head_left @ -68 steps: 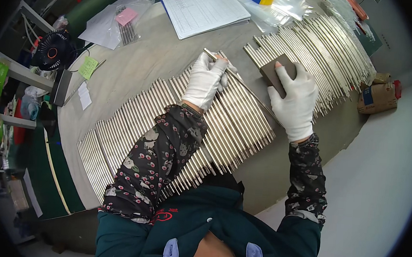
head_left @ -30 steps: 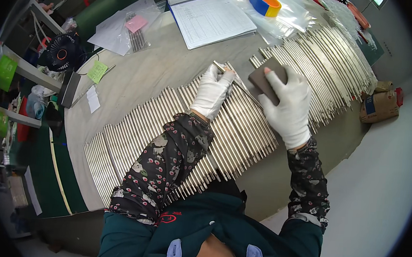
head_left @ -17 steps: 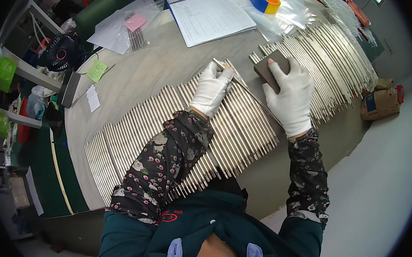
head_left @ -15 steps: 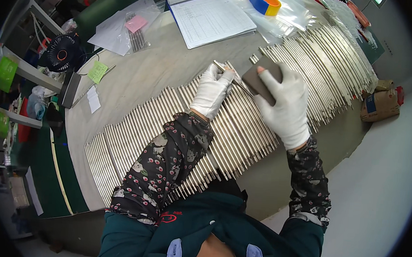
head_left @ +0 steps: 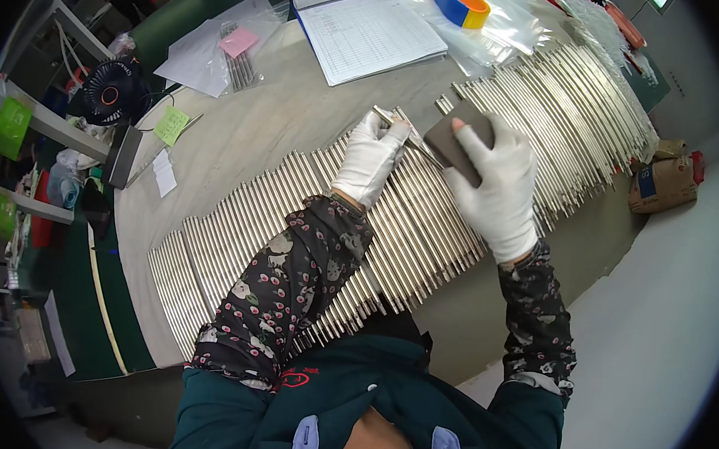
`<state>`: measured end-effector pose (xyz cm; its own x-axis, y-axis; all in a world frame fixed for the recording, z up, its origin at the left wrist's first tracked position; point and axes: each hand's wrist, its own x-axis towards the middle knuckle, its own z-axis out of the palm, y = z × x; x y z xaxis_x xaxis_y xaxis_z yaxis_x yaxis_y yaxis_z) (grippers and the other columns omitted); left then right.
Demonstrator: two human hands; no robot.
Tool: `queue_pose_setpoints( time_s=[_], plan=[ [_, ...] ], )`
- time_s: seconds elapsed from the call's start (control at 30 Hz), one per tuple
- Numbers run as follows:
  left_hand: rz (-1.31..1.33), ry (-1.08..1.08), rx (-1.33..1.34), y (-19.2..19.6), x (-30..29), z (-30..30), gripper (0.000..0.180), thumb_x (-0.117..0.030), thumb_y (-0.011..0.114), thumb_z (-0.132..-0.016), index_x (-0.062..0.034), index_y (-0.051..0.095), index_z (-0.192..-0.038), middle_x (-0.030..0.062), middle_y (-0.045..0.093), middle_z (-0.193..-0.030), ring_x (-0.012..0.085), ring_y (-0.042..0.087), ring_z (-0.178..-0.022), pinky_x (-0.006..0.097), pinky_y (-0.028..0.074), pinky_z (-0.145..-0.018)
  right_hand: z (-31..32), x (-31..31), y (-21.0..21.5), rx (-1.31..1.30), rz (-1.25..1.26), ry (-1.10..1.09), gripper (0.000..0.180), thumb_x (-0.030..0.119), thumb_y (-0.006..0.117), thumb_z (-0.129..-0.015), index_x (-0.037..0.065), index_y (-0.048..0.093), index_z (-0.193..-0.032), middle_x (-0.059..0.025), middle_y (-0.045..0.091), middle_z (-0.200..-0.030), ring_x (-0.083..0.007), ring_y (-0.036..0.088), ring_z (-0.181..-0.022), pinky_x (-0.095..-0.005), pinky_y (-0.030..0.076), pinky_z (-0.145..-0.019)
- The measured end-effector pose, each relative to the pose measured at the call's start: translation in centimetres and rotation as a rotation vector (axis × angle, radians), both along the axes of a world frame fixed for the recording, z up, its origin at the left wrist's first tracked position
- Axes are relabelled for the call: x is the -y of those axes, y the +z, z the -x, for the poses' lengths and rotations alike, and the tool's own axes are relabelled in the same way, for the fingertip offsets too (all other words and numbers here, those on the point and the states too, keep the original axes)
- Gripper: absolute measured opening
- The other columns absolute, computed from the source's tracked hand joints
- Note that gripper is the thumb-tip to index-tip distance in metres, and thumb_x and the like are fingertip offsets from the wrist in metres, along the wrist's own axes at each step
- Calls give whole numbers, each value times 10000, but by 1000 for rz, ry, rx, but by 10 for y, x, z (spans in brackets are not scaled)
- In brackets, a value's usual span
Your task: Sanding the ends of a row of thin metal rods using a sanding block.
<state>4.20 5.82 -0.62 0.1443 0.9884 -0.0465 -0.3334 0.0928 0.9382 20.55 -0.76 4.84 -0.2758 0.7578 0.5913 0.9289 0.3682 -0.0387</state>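
A long row of thin metal rods [head_left: 276, 219] lies side by side across the grey table [head_left: 275, 127]. My left hand [head_left: 370, 158], in a white glove, pinches the far end of one metal rod [head_left: 400, 127] that lies askew on top of the row. My right hand [head_left: 496, 184], also gloved, presses a dark grey-brown sanding block [head_left: 457, 140] onto that rod just right of my left hand. More rods [head_left: 568, 106] fan out to the right of the block.
An open ledger [head_left: 365, 25], clear plastic bags [head_left: 490, 29] and a blue-and-orange tape roll [head_left: 460, 0] lie at the table's far side. A small black fan [head_left: 110, 94], paper notes and shelves crowd the left. A brown box [head_left: 663, 175] sits on the floor at right.
My right hand has slid the block back and forth along the rod, now sitting slightly nearer my left hand. The left hand has stayed on the rod's end.
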Motion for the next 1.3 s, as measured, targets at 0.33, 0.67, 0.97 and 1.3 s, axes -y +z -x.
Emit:
queue_pose_setpoints(
  time_s=[0.33,0.67,0.97,1.3],
  plan=[
    [-18,40,10,6,6,9,148,-147,596,-921,-30,535,-989,0,568,-790,47,473,-623,206,403,-539,21,9,-6,-47,62,225,459,194,736,-656,120,639,-1098,-201,542,-1125,-334,546,-968,-416,436,-783],
    [-123,-7,-91,-12,-8,-7,163,-178,603,-916,-38,540,-969,-7,547,-782,53,476,-632,222,405,-552,-12,-2,-16,144,27,-262,503,136,701,-700,91,604,-1192,-222,500,-1240,-367,511,-1044,-464,400,-906],
    [-132,-14,-136,-19,-15,-8,175,-174,596,-919,-28,536,-995,-6,549,-799,57,469,-653,228,410,-575,-23,-2,-9,13,-4,-223,536,126,725,-675,95,609,-1198,-233,506,-1236,-365,517,-1026,-462,413,-875],
    [-91,-15,-49,-22,-7,-6,203,-180,596,-907,11,558,-965,58,626,-850,132,560,-731,291,471,-681,15,11,0,79,79,191,538,152,732,-662,105,600,-1182,-217,510,-1209,-367,528,-1003,-459,426,-852]
  ],
)
